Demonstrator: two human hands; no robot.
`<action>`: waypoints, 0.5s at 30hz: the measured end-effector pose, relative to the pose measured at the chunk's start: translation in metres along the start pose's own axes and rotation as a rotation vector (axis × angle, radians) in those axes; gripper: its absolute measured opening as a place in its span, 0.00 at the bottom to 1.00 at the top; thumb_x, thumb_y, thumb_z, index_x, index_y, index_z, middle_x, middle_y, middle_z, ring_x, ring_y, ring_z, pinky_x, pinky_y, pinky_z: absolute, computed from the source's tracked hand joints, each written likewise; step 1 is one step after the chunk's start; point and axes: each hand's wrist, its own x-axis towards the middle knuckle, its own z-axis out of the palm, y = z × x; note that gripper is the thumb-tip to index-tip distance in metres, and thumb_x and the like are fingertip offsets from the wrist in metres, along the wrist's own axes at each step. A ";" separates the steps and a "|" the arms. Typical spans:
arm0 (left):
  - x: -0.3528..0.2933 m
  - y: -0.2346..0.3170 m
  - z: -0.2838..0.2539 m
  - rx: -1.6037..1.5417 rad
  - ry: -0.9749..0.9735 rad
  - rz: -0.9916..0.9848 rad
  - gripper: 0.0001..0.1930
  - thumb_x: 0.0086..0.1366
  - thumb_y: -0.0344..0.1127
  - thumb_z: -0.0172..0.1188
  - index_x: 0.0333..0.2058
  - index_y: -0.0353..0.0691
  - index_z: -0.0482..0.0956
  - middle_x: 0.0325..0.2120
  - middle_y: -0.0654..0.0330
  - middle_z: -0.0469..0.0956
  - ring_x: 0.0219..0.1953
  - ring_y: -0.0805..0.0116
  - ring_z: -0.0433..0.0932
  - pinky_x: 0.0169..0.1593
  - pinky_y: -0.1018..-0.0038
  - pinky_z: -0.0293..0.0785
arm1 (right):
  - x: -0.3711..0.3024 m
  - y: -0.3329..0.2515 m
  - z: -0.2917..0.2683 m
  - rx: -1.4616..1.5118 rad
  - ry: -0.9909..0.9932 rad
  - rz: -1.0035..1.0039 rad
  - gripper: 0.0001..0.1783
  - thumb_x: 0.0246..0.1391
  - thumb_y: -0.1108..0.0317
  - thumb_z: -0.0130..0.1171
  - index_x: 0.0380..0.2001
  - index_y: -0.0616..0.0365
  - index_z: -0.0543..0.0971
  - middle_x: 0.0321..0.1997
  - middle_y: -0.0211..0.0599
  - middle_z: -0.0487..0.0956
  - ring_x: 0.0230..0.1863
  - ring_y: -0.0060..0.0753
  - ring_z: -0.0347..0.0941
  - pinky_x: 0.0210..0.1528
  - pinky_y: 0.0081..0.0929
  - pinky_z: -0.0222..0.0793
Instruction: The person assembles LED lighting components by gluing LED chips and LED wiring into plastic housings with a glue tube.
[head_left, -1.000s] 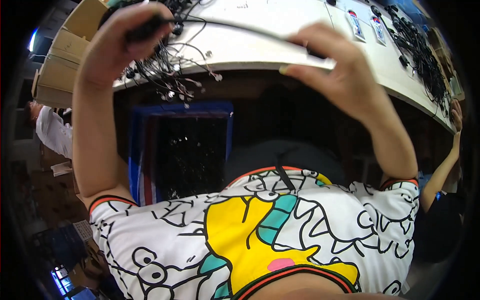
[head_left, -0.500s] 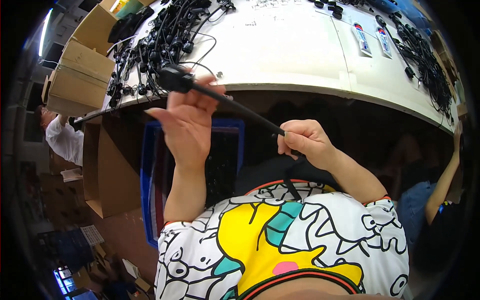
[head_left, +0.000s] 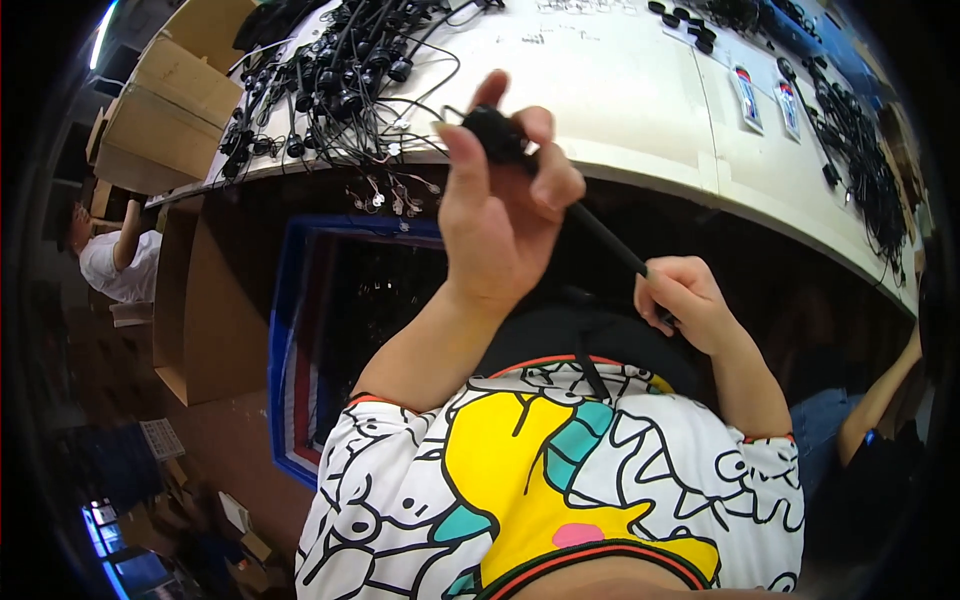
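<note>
A slim black rod (head_left: 612, 240) with a chunky round black head (head_left: 492, 135) slants across in front of me, head end up and to the left. Around the upper part, just below the head, curl some fingers of my left hand (head_left: 505, 215); its thumb and one finger stand up beside the head. My right hand (head_left: 690, 300) pinches the rod's lower end, and what lies inside that fist is hidden. Beyond my left hand, a heap of black cables with round black heads (head_left: 345, 90) covers the table's left part. Thin wire ends with small light connectors (head_left: 378, 198) hang over the edge.
The white table (head_left: 610, 150) curves across the top. Two tubes (head_left: 747, 100) lie at its right, near another bundle of black cables (head_left: 858, 170) and small black caps (head_left: 700, 38). Below stands a blue-rimmed bin (head_left: 283, 340). Cardboard boxes (head_left: 165, 110) and another person (head_left: 120, 262) are at left.
My left hand has gone from open behind the head to curled around the rod. Both hands and the rod have moved right in view. The view has shifted slightly.
</note>
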 end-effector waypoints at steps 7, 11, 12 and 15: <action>0.012 -0.004 0.039 0.026 -0.240 0.085 0.27 0.61 0.57 0.41 0.53 0.48 0.55 0.26 0.64 0.66 0.16 0.77 0.58 0.22 0.80 0.57 | -0.026 0.013 -0.002 0.135 0.140 -0.297 0.20 0.40 0.68 0.54 0.39 0.65 0.68 0.25 0.33 0.72 0.24 0.17 0.67 0.25 0.09 0.60; 0.024 0.001 0.025 0.207 -0.125 0.164 0.27 0.59 0.58 0.44 0.52 0.50 0.57 0.25 0.66 0.65 0.15 0.81 0.55 0.21 0.84 0.51 | -0.031 0.079 -0.027 -0.053 0.397 -0.273 0.08 0.46 0.76 0.55 0.33 0.65 0.74 0.28 0.35 0.75 0.28 0.21 0.71 0.31 0.13 0.65; 0.029 0.006 0.020 0.207 -0.098 0.192 0.27 0.59 0.56 0.46 0.52 0.48 0.57 0.24 0.65 0.65 0.15 0.81 0.56 0.20 0.84 0.53 | -0.031 0.096 -0.034 -0.157 0.419 -0.273 0.05 0.47 0.77 0.54 0.29 0.65 0.76 0.27 0.36 0.75 0.27 0.22 0.71 0.30 0.14 0.65; 0.037 0.020 0.010 0.250 -0.034 0.199 0.25 0.59 0.56 0.47 0.50 0.49 0.60 0.23 0.66 0.65 0.15 0.81 0.54 0.20 0.84 0.51 | -0.032 0.120 -0.047 -0.364 0.459 -0.171 0.04 0.45 0.75 0.56 0.24 0.65 0.77 0.24 0.38 0.76 0.26 0.24 0.71 0.28 0.18 0.65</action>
